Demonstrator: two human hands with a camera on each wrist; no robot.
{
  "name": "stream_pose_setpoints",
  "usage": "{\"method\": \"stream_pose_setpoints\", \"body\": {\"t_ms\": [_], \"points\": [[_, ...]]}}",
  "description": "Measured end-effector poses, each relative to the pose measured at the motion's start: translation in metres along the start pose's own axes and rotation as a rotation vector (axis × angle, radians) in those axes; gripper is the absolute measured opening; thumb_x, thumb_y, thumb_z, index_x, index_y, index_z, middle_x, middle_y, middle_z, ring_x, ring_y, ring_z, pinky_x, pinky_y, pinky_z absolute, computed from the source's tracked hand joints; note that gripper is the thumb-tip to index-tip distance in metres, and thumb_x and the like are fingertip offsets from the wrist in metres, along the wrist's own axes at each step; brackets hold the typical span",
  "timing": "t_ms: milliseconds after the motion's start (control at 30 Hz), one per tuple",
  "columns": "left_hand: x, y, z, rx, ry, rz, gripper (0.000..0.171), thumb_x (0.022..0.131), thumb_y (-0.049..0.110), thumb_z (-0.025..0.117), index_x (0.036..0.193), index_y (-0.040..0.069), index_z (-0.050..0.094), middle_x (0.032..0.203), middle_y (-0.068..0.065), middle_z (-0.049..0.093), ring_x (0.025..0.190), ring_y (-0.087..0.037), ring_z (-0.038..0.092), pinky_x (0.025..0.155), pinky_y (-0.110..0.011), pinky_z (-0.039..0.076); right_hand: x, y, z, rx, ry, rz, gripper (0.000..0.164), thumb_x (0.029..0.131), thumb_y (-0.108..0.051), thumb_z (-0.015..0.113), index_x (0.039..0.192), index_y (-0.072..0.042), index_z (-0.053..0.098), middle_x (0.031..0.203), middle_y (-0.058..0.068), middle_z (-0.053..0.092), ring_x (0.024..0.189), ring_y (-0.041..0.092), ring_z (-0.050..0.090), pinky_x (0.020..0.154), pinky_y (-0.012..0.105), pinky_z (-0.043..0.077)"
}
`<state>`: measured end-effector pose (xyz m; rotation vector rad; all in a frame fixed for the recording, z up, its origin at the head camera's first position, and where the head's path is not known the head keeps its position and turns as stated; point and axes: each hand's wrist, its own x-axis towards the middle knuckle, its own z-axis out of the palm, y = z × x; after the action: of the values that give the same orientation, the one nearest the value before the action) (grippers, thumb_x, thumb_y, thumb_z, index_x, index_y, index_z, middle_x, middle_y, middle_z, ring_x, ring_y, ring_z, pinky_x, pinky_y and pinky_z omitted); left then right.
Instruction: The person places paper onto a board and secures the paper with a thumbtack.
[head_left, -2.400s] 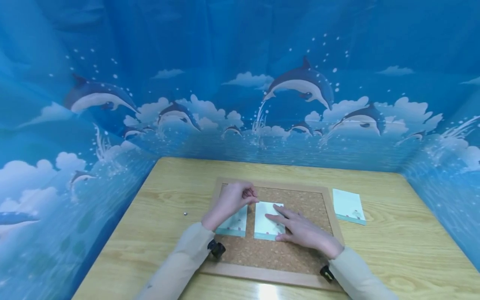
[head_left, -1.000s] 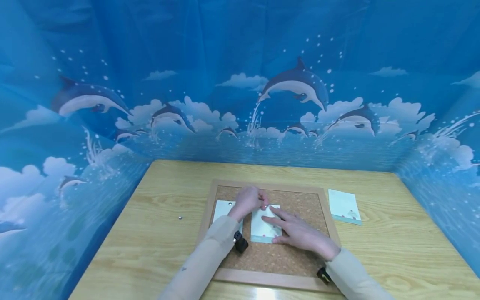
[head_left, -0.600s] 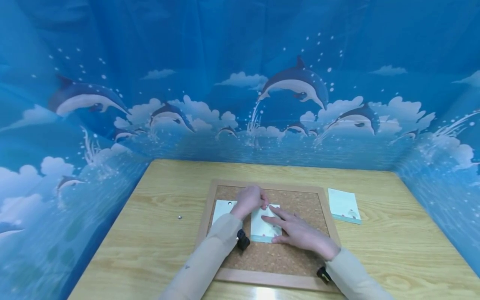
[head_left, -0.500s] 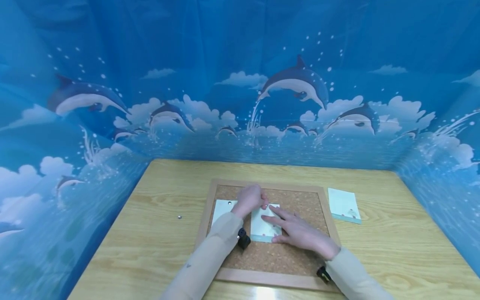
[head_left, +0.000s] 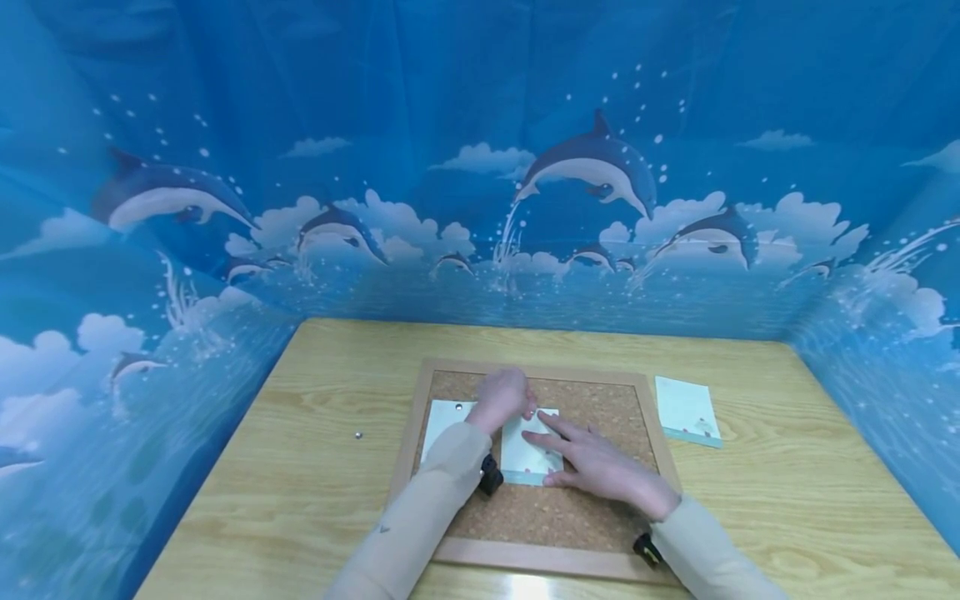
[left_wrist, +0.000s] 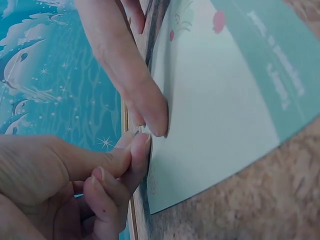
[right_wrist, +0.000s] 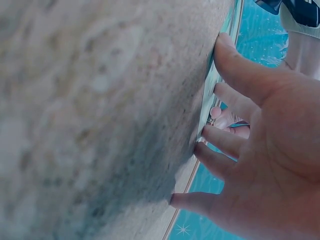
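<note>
My left hand (head_left: 504, 398) pinches a small silver thumbtack (left_wrist: 136, 133) between thumb and index finger, at the top edge of a pale green note sheet (head_left: 521, 454). That sheet lies on the corkboard (head_left: 540, 517), its darker green strip toward me. Fingers spread, my right hand (head_left: 603, 468) rests on the sheet's right side; in the right wrist view its fingertips press down along the sheet and the cork. A second note sheet (head_left: 444, 423), with a silver tack (head_left: 459, 407) at its top, lies to the left, partly hidden by my left forearm.
A third note sheet (head_left: 686, 410) lies on the wooden table (head_left: 787, 467) just right of the board's frame. Another silver tack (head_left: 358, 434) sits on the table left of the board. A dolphin-printed blue backdrop (head_left: 450, 208) encloses the table's back and sides.
Since the earliest frame my left hand has shifted right, onto the middle sheet's top edge, uncovering the left sheet's tack. Over the last second both hands stay almost in place.
</note>
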<state>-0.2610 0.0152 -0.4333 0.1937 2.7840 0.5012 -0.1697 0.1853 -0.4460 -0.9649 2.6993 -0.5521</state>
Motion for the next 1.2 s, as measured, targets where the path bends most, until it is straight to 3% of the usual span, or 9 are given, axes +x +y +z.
{"method": "stream_pose_setpoints", "body": {"t_ms": [167,333,433,600,733,867,933,1033,1200], "points": [[0.001,0.003,-0.002,0.047,0.001,-0.012,0.008,0.087,0.020,0.078,0.079,0.022,0.078,0.073,0.008,0.067,0.072,-0.015,0.059,0.091,-0.040,0.054,0.002,0.000,0.000,0.006,-0.001,0.004,0.067,0.094,-0.037,0.068,0.153,-0.015,0.045,0.164,0.021,0.026,0.143,0.048,0.035,0.107,0.080,0.022],[0.000,0.004,-0.005,0.065,-0.001,-0.015,0.015,0.083,0.010,0.077,0.074,0.023,0.077,0.077,0.007,0.067,0.071,-0.016,0.056,0.080,-0.037,0.056,0.003,0.001,0.000,-0.005,0.003,-0.005,0.067,0.094,-0.037,0.067,0.153,-0.015,0.045,0.163,0.022,0.026,0.144,0.048,0.035,0.107,0.080,0.023],[-0.003,0.002,-0.006,0.055,0.007,0.015,0.020,0.082,0.005,0.072,0.070,0.021,0.075,0.074,0.007,0.066,0.069,-0.015,0.053,0.076,-0.035,0.054,0.003,0.000,0.000,-0.004,-0.002,-0.004,0.067,0.095,-0.038,0.067,0.153,-0.016,0.045,0.164,0.021,0.026,0.144,0.047,0.035,0.107,0.080,0.023],[-0.007,-0.001,-0.005,0.052,0.055,0.111,0.021,0.093,0.009,0.068,0.077,0.019,0.078,0.068,0.007,0.066,0.069,-0.013,0.056,0.076,-0.034,0.053,0.003,-0.001,0.000,0.004,-0.006,0.005,0.066,0.096,-0.038,0.066,0.154,-0.016,0.044,0.164,0.021,0.026,0.144,0.047,0.034,0.108,0.080,0.022],[-0.012,-0.004,-0.002,0.088,0.139,0.181,0.012,0.097,0.017,0.068,0.093,0.021,0.079,0.086,0.009,0.072,0.081,-0.013,0.065,0.073,-0.032,0.056,0.002,-0.001,0.001,0.003,0.000,-0.002,0.066,0.096,-0.038,0.066,0.154,-0.016,0.044,0.163,0.021,0.026,0.144,0.047,0.035,0.107,0.080,0.023],[-0.023,-0.007,-0.005,0.167,0.214,0.277,0.013,0.097,0.018,0.069,0.095,0.022,0.081,0.096,0.008,0.076,0.086,-0.014,0.069,0.069,-0.029,0.056,0.000,0.000,0.002,0.009,0.005,-0.004,0.066,0.096,-0.038,0.066,0.154,-0.016,0.044,0.163,0.022,0.026,0.144,0.048,0.035,0.107,0.080,0.022],[-0.028,-0.010,-0.005,0.233,0.220,0.338,0.015,0.098,0.018,0.067,0.097,0.024,0.082,0.097,0.007,0.077,0.084,-0.014,0.071,0.067,-0.029,0.057,0.000,0.000,0.002,0.011,0.009,-0.005,0.066,0.096,-0.038,0.066,0.154,-0.015,0.044,0.163,0.022,0.026,0.144,0.048,0.035,0.107,0.080,0.022],[-0.036,-0.015,-0.003,0.281,0.173,0.414,0.019,0.101,0.018,0.063,0.107,0.024,0.080,0.099,0.005,0.077,0.077,-0.013,0.069,0.063,-0.028,0.056,-0.001,0.000,0.001,0.006,0.019,-0.010,0.067,0.095,-0.038,0.067,0.154,-0.015,0.044,0.164,0.022,0.025,0.143,0.048,0.035,0.107,0.080,0.022],[-0.041,-0.021,0.003,0.275,0.160,0.493,0.024,0.101,0.009,0.060,0.112,0.018,0.079,0.083,0.003,0.073,0.058,-0.009,0.049,0.050,-0.021,0.044,-0.001,0.000,0.001,-0.009,0.024,-0.013,0.067,0.095,-0.038,0.067,0.153,-0.016,0.045,0.164,0.022,0.025,0.142,0.049,0.036,0.107,0.080,0.023]]}}
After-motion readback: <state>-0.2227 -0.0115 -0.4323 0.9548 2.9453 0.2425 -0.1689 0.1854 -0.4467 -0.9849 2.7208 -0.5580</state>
